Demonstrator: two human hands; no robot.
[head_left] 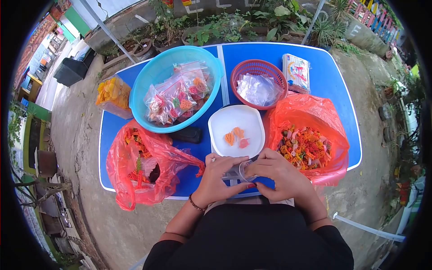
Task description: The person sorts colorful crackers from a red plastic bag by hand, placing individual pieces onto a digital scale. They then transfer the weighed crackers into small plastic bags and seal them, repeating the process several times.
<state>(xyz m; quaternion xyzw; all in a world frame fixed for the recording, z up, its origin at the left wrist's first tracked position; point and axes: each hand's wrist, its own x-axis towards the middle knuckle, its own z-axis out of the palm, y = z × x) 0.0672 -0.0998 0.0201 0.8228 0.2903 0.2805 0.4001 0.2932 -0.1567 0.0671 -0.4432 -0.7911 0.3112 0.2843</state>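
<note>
Close to my body at the table's front edge, both hands hold a small clear plastic bag (236,173). My left hand (218,178) has its thumb and fingers closed on the bag's left side. My right hand (278,176) pinches the bag at its mouth, its fingertips partly hidden. Just beyond the hands stands a white square tray (220,121) with a few orange and pink crackers (234,136) in it. To the right, a red plastic bag (330,118) lies open, full of colourful crackers (304,147). Another red plastic bag (167,173) with similar pieces is at left.
A turquoise basin (214,72) holds several filled zip bags (180,96). Beside it are a clear container of yellow chips (113,93) and a dark object (188,134). A red basket (237,72) holds clear bags (259,89); a white packet (297,73) lies on the blue table (321,63).
</note>
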